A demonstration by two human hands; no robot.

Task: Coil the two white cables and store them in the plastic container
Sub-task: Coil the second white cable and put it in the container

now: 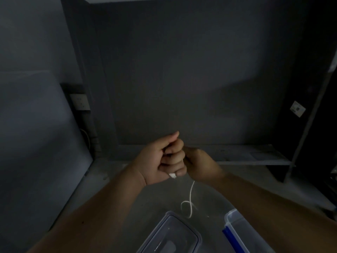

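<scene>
At bottom centre sits the plastic container [168, 214], the loose loop of the white cable [190, 195] lying just above it. Mid-frame, my left hand [164, 159] is fisted round the cable, its plug poking out below; my right hand [200, 165] crowds against that fist, too blurred to tell its grip.
</scene>
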